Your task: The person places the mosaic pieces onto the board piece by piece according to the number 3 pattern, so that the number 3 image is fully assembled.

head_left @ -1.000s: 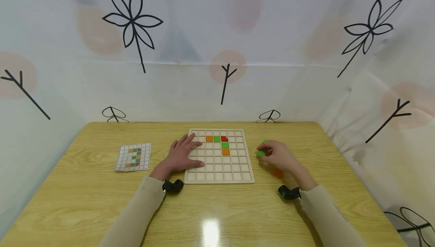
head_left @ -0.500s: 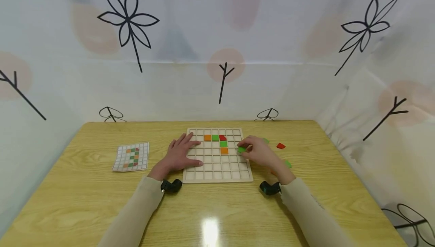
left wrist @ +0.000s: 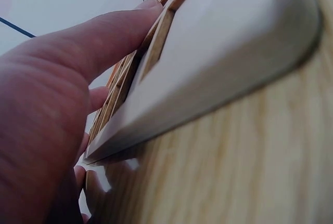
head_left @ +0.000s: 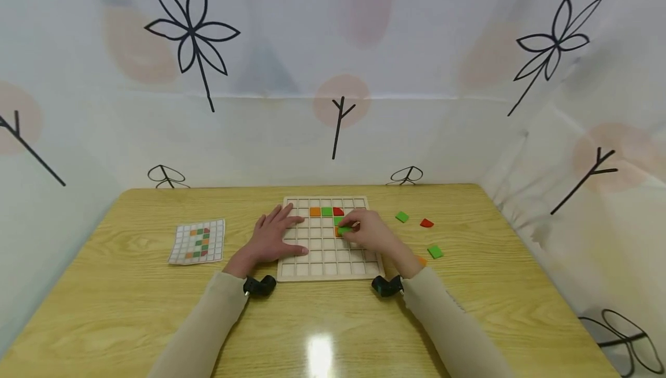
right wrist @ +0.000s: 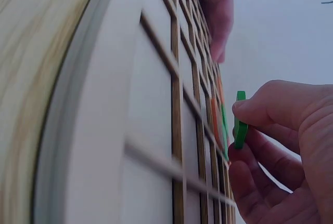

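My right hand [head_left: 370,232] pinches a green tile [right wrist: 240,122] between thumb and fingers, close over the wooden grid board [head_left: 322,270]. In the head view that tile overlaps an orange tile in the board's grid. Along an upper row sit an orange tile [head_left: 315,211], a green tile [head_left: 326,211] and a red tile with one rounded corner [head_left: 338,211]. Below the red one, another green tile [head_left: 338,221] is partly covered by my right fingers. My left hand [head_left: 273,239] rests with spread fingers on the board's left side, its thumb [left wrist: 119,31] lying across the edge.
A paper pattern card [head_left: 196,242] with a coloured grid lies left of the board. To the right are two green tiles [head_left: 435,251], a red tile [head_left: 426,223] and an orange tile [head_left: 422,260] partly hidden by my right wrist. A patterned cloth hangs behind the table.
My right hand has carried the green tile leftward from the loose tiles at the right to over the board. The left hand stays in place on the board.
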Demonstrator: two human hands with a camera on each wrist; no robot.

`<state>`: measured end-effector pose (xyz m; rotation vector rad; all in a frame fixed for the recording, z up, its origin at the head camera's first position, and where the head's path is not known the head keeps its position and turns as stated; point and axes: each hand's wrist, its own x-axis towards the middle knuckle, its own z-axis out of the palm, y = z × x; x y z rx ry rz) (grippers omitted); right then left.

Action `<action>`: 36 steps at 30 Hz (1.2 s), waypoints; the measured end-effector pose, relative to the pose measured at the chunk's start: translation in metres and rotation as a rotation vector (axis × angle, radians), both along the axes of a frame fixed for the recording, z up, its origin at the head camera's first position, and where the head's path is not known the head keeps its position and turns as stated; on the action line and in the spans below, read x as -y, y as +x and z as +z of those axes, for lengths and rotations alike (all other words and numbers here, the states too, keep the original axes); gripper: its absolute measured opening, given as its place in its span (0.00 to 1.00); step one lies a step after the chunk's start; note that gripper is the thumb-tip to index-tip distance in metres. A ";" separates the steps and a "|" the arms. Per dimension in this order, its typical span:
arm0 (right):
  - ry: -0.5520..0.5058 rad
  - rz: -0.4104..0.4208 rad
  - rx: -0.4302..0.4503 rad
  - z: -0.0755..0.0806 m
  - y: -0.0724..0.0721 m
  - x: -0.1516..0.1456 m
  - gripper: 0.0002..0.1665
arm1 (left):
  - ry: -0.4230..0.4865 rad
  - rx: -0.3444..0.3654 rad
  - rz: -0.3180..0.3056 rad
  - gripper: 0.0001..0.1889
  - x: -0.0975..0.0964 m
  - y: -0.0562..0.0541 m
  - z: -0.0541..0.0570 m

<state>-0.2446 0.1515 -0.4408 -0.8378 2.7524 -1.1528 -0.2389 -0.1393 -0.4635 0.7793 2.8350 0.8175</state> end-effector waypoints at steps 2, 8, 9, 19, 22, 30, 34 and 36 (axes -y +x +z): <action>-0.001 0.003 -0.002 0.000 -0.001 0.005 0.10 | 0.005 -0.001 -0.001 0.40 0.000 0.000 0.000; 0.009 0.007 0.008 -0.001 -0.003 0.017 0.10 | 0.009 0.006 0.001 0.40 -0.001 0.001 0.002; 0.010 0.004 0.018 -0.001 -0.003 0.018 0.10 | 0.008 0.007 0.001 0.40 -0.001 0.002 0.002; 0.028 -0.046 0.131 -0.001 -0.006 0.022 0.10 | 0.000 0.012 0.003 0.40 -0.002 0.001 0.001; 0.020 -0.053 0.158 0.000 -0.006 0.023 0.10 | 0.003 0.013 0.006 0.40 -0.001 0.002 0.000; 0.011 -0.055 0.152 -0.001 -0.004 0.026 0.10 | 0.004 0.003 0.008 0.40 0.000 0.003 0.000; 0.018 -0.062 0.134 -0.002 -0.003 0.028 0.10 | 0.004 0.009 0.009 0.40 -0.001 0.003 0.000; 0.016 -0.068 0.131 -0.003 -0.003 0.027 0.10 | 0.003 0.007 0.008 0.40 -0.002 0.003 0.001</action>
